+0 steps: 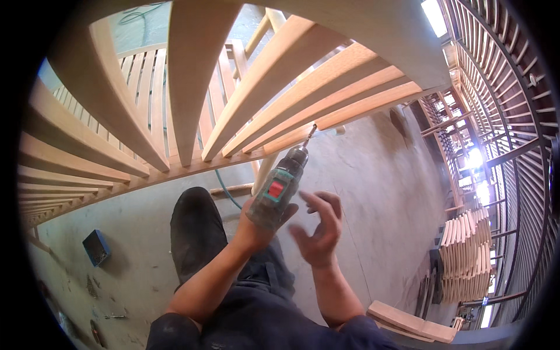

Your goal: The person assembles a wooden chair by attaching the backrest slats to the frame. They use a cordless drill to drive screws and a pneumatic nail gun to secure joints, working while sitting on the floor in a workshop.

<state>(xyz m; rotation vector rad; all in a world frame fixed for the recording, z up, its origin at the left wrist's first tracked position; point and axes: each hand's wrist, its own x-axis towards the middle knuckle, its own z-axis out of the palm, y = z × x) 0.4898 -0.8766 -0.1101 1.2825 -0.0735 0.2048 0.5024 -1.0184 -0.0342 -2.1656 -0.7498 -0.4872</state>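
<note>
A dark cordless drill (275, 195) with a teal and red label is gripped in my left hand (252, 228), whose fingers are mostly hidden beneath it. The drill's bit (310, 134) points up and to the right, close to the lower edge of a slatted wooden piece of furniture (344, 111); I cannot tell whether it touches. My right hand (319, 230) hovers just right of the drill, its fingers apart and slightly curled, a little blurred, with nothing in them.
Wooden slats fan across the top, joined to a long rail (192, 169). A blue box (96, 248) with small parts sits on the concrete floor at left. Stacked curved wooden pieces (465, 256) stand at right; wooden boards (408, 321) lie lower right. A green hose (226, 189) runs behind the drill.
</note>
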